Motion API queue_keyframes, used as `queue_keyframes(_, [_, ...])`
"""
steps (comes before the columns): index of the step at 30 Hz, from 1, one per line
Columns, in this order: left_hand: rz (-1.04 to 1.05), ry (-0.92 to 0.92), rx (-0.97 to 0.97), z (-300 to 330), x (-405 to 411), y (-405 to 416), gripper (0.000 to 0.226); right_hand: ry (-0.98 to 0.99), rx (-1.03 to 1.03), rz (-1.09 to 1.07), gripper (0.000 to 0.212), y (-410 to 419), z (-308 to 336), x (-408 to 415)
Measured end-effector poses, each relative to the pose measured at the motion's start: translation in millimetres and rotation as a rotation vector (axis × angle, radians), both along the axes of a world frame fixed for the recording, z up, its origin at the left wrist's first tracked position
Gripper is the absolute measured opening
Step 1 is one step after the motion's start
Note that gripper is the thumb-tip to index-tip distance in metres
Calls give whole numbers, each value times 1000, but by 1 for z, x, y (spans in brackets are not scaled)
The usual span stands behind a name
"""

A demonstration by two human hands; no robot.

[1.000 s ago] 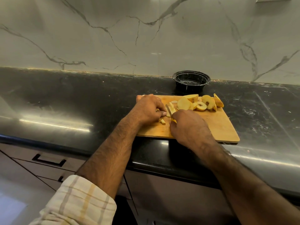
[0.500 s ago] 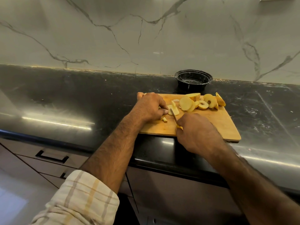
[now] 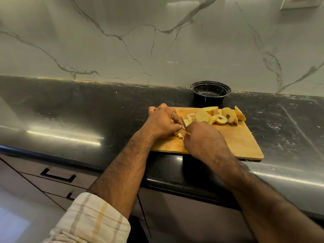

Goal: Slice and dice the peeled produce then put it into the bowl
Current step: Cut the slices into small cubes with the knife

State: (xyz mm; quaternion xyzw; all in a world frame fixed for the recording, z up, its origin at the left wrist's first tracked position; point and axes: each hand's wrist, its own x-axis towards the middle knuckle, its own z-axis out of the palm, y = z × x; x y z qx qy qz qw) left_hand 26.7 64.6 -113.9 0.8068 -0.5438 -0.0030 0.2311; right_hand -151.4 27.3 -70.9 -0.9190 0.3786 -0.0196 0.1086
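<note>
A wooden cutting board [image 3: 242, 141] lies on the black counter. Yellow peeled fruit slices [image 3: 220, 116] are piled at its far side, some showing a seed core. My left hand [image 3: 163, 121] curls its fingers over a small strip of the fruit near the board's left end, and cut sticks [image 3: 179, 135] lie just below it. My right hand [image 3: 203, 137] grips a yellow-handled knife [image 3: 183, 122]; its narrow blade points away from me, right beside my left fingertips. A black bowl [image 3: 210, 92] stands behind the board with nothing visible inside.
The black counter [image 3: 87, 111] runs left and right, backed by a white marble wall [image 3: 140, 41]. Drawers with black handles [image 3: 57, 175] sit under the counter's front edge. The board's near edge lies close to the counter's front.
My right hand with the knife pulled back toward me, then came forward again beside my left fingers. My left hand stayed on the piece.
</note>
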Motion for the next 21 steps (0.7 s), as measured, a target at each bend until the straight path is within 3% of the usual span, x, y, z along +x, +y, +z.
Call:
queue_keyframes(5, [22,4,30,0,1,-1,5,-36,16,3,36,-11,5,11])
queue_keyframes(13, [53,7,31,0,0,-2,8,-40,15,78,26,-5,-8,-46])
queue_keyframes(17, [26,92,-22,8,-3,-1,9,-249,64,71,29,-15,-3,-72])
queue_keyframes(21, [5,32,-46,22,-13,-16,31,-387,26,-7,36,-27,-7,-70])
